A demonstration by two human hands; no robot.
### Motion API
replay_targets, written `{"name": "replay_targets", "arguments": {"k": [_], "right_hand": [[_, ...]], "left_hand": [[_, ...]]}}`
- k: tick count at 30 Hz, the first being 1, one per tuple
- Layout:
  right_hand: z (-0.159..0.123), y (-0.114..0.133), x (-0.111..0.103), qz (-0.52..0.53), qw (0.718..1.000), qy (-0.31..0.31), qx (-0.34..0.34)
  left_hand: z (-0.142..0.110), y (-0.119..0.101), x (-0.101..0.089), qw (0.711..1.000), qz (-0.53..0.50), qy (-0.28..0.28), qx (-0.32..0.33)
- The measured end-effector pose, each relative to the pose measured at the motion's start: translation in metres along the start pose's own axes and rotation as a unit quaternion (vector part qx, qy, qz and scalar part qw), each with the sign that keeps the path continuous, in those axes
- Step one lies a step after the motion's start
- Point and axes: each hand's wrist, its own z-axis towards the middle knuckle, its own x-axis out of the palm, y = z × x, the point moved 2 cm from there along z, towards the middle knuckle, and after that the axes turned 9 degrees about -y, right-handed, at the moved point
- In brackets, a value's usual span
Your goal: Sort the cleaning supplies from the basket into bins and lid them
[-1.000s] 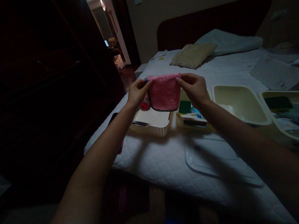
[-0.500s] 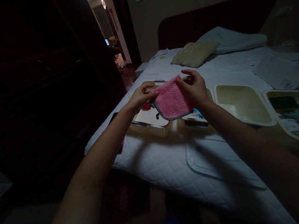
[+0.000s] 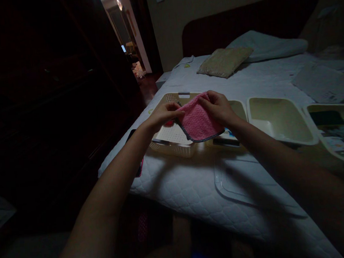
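Note:
A pink cleaning cloth with a dark patterned border hangs between my two hands, above the bins on the bed. My left hand pinches its left corner between thumb and fingers. On the upper right edge my right hand grips it, fingers folded over the top. Below and behind the cloth stands a cream perforated basket, partly covered by it. A small red item lies inside the basket. Behind my right wrist is another cream bin with something blue in it.
To the right are a cream bin and another bin holding a dark green item and packets. A clear lid lies on the white quilted bed. A phone-like dark object rests by the bed's left edge. Farther back lies a beige pillow.
My right hand has come down and slightly left, its fingers now folded over the cloth's top edge. The cloth's upper edge sags lower, and its small loop has swung.

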Motion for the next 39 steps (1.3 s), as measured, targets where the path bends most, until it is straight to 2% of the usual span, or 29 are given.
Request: {"name": "replay_targets", "arguments": {"k": [4,7,10,13,17,21,23,25,28,32,35,39], "right_hand": [[-0.001,0.005,0.001,-0.061,0.997,0.008,-0.055],[-0.003,0.013,0.001,-0.083,0.994,0.008,-0.075],[-0.004,0.018,-0.002,-0.075,0.996,0.006,-0.049],[-0.006,0.018,-0.004,-0.016,0.999,0.027,-0.013],[-0.012,0.009,-0.005,0.071,0.991,0.104,0.053],[-0.018,0.0,-0.002,0.079,0.967,0.204,0.13],[-0.019,0.0,-0.001,0.081,0.961,0.223,0.14],[-0.018,0.001,0.0,0.097,0.967,0.197,0.132],[-0.014,0.003,0.0,0.127,0.979,0.12,0.106],[-0.013,0.001,0.002,0.161,0.982,0.052,0.086],[-0.017,-0.002,0.004,0.155,0.978,0.072,0.118],[-0.019,-0.005,0.004,0.159,0.966,0.112,0.172]], "left_hand": [[-0.004,-0.003,0.009,0.995,0.031,0.083,0.038],[-0.006,-0.006,0.019,0.99,0.037,0.132,0.035],[-0.006,-0.007,0.021,0.993,0.032,0.114,0.028],[-0.006,-0.007,0.016,0.996,0.003,0.081,0.022],[-0.008,-0.007,0.005,0.997,-0.061,0.04,0.007],[-0.011,-0.009,-0.001,0.995,-0.094,0.019,-0.009],[-0.011,-0.009,-0.001,0.995,-0.102,0.012,-0.018],[-0.009,-0.009,0.0,0.992,-0.126,-0.004,-0.027],[-0.006,-0.004,0.001,0.982,-0.187,-0.02,-0.036],[-0.006,0.006,0.006,0.974,-0.21,0.02,-0.079],[-0.007,0.012,0.009,0.974,-0.209,0.036,-0.075],[-0.004,0.013,0.01,0.974,-0.225,0.001,-0.024]]}}
